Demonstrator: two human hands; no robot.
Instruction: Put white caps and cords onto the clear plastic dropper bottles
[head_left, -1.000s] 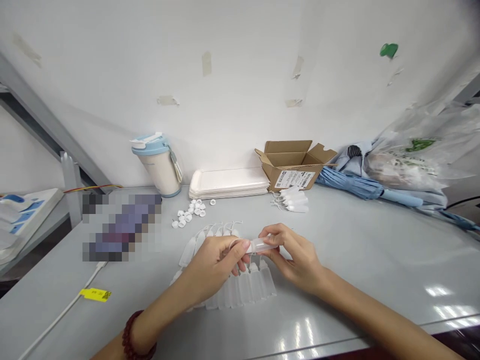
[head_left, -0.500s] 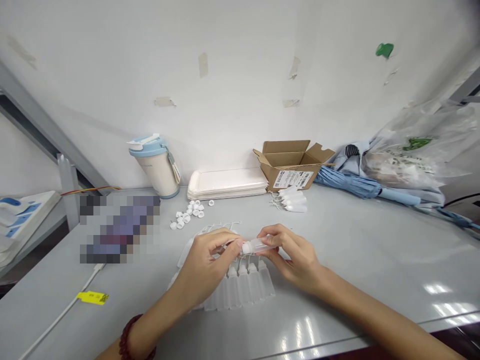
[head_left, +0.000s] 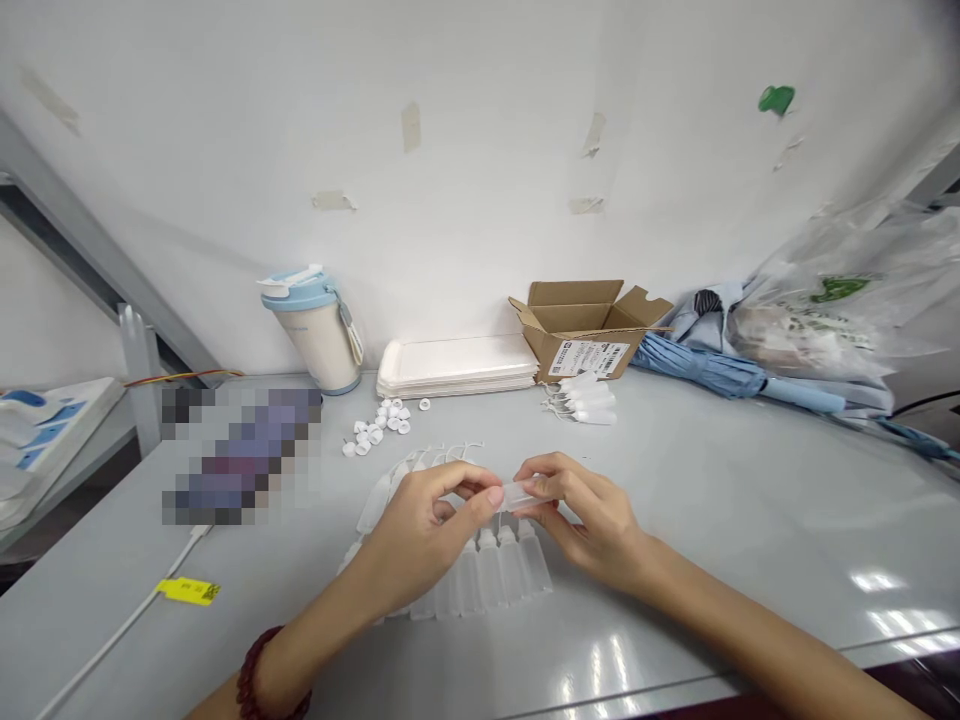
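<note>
Between my two hands lies a small translucent plastic bottle [head_left: 519, 495], held nearly level above the table. My right hand [head_left: 589, 508] pinches the bottle's body between thumb and fingers. The thumb and fingers of my left hand [head_left: 439, 520] are closed round its cap end, hiding the cap. Below the hands, a row of similar bottles [head_left: 491, 575] lies side by side, with thin bent tips pointing away from me. More of these bottles [head_left: 377, 497] lie behind my left hand, partly covered by it.
Loose white caps [head_left: 373, 427] are grouped beyond my left hand. Several bottles [head_left: 589, 402] lie before an open cardboard box [head_left: 589, 345]. A stack of white trays [head_left: 461, 368], a tumbler [head_left: 319, 340] and a folded blue umbrella [head_left: 697, 365] line the wall. A cable [head_left: 112, 635] crosses the left side.
My left thumb and fingers have shifted slightly right and now cover the white cap that was visible before. My right hand keeps its hold on the bottle.
</note>
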